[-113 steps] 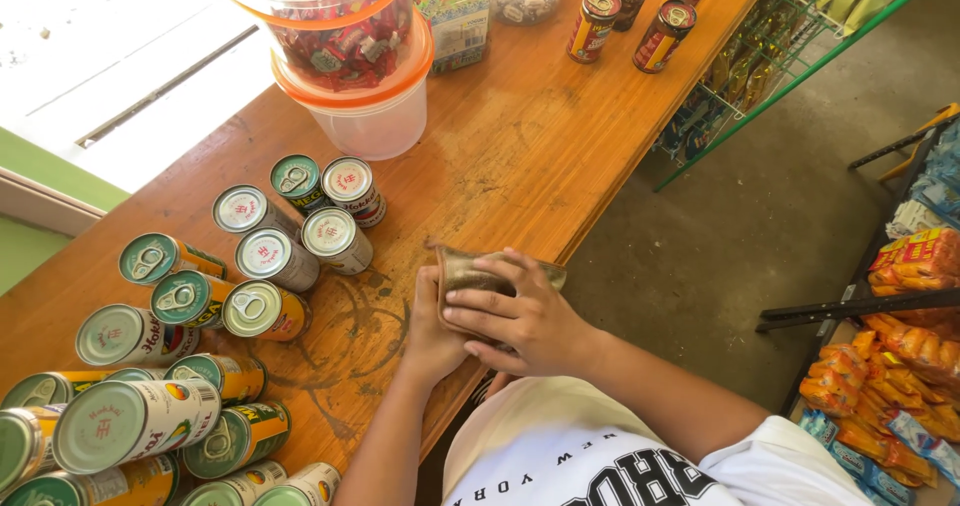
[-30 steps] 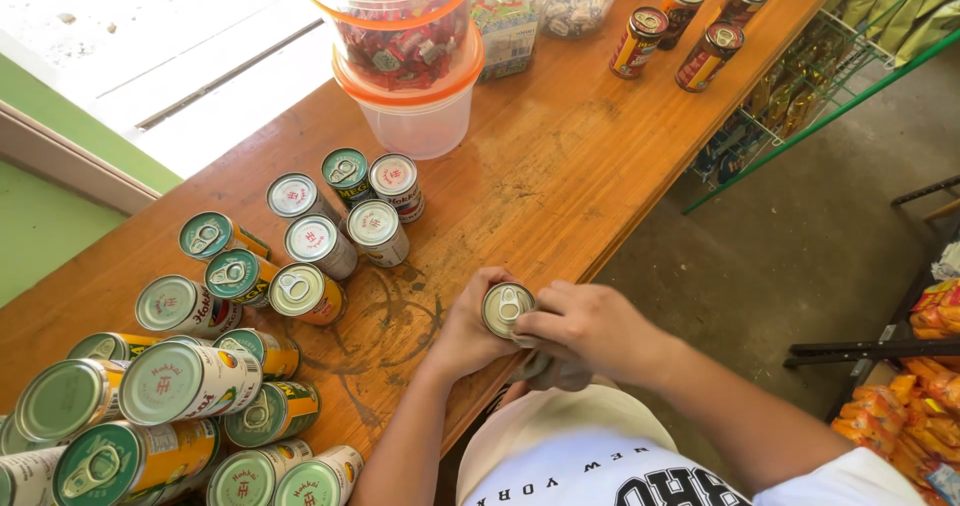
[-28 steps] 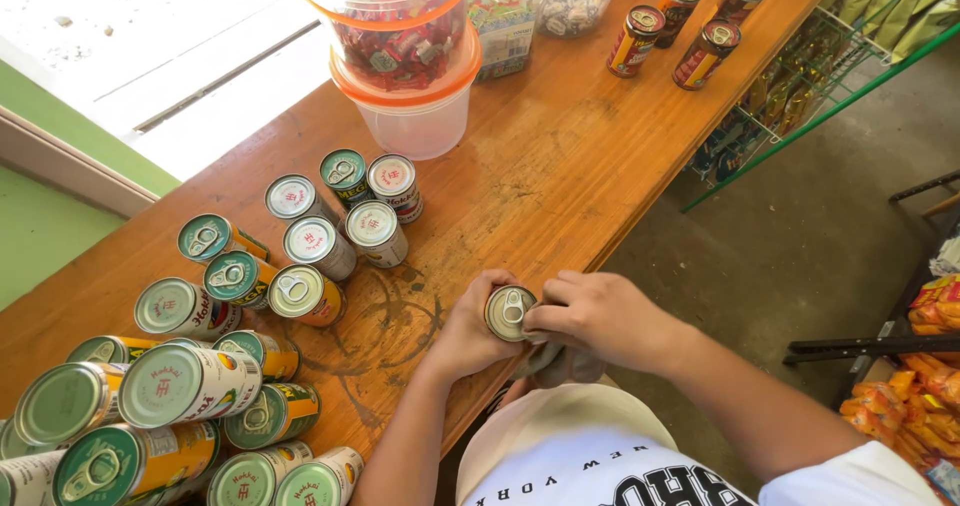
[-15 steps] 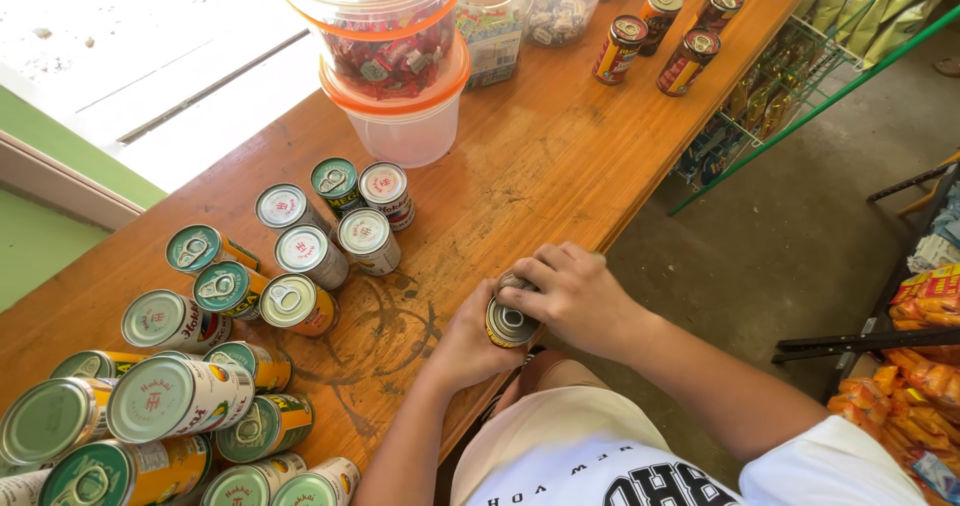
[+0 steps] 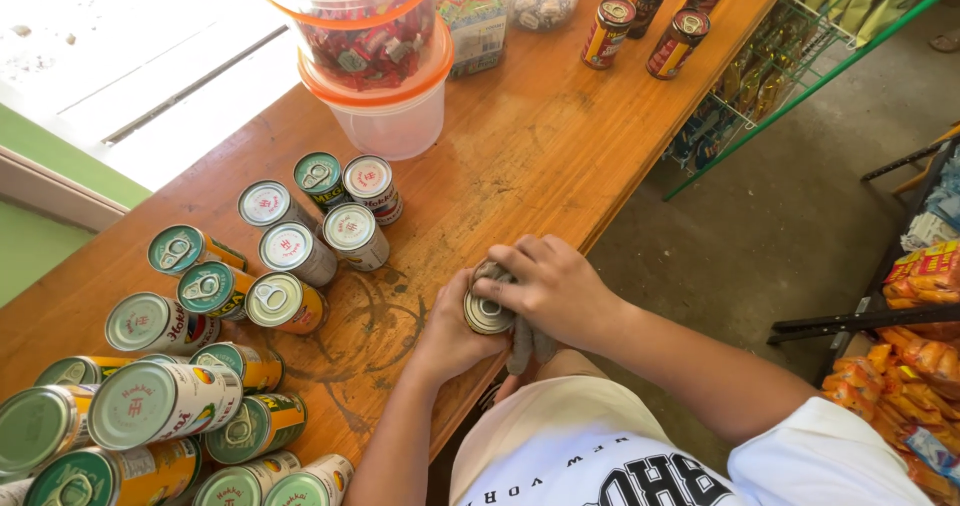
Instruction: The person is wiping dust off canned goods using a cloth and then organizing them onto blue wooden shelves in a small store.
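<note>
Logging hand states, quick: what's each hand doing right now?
Left hand: closed around a tin can, holding it at the table edge.
Right hand: fingers curled over the can, pressing a grey cloth against it.

Worn wooden counter (image 5: 560, 136) runs diagonally. Right of counter: grey concrete floor (image 5: 800, 216), green wire rack (image 5: 800, 56) against counter edge. Left of counter: green ledge (image 5: 60, 166), bright sunlit ground (image 5: 110, 46).

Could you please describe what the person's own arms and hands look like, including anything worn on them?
Both hands, left and right, are bare: no gloves, rings, watch or bracelets show. The forearms are bare too. A short white sleeve covers the right upper arm; the left arm shows no sleeve in view.
</note>
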